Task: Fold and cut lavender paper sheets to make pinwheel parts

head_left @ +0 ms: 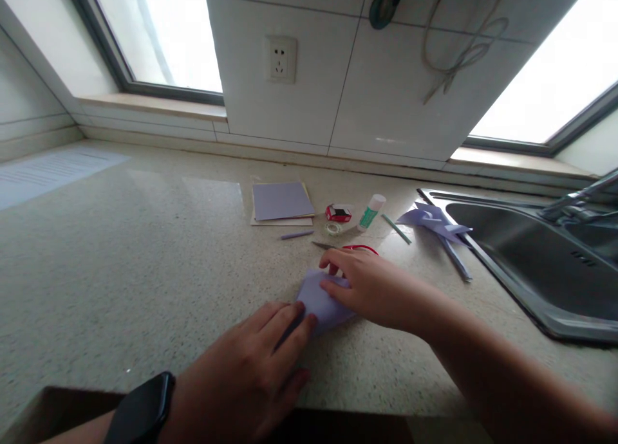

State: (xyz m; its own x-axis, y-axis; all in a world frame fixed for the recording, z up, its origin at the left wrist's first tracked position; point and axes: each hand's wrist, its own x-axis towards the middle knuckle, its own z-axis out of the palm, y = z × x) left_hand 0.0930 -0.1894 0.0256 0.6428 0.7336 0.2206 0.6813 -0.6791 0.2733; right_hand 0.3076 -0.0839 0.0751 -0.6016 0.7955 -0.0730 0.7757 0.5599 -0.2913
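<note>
A folded piece of light purple paper (321,302) lies on the speckled counter, near its front edge. My left hand (263,351), with a black watch on its wrist, rests its fingertips on the paper's left side, fingers slightly apart. From the right, my right hand (355,280) reaches over the paper with bent, spread fingers touching its top. Just beyond that hand lie scissors (360,247) with red handles, partly hidden by it. A purple paper pinwheel (432,220) on a rolled paper stick lies at the sink's left edge.
Behind the hands are a stack of square paper (282,201), a purple paper roll (297,235), a red box (338,213), a tape roll (333,228), a glue stick (371,212) and a green stick (396,229). A sink (531,264) is right; a printed sheet (53,170) lies far left.
</note>
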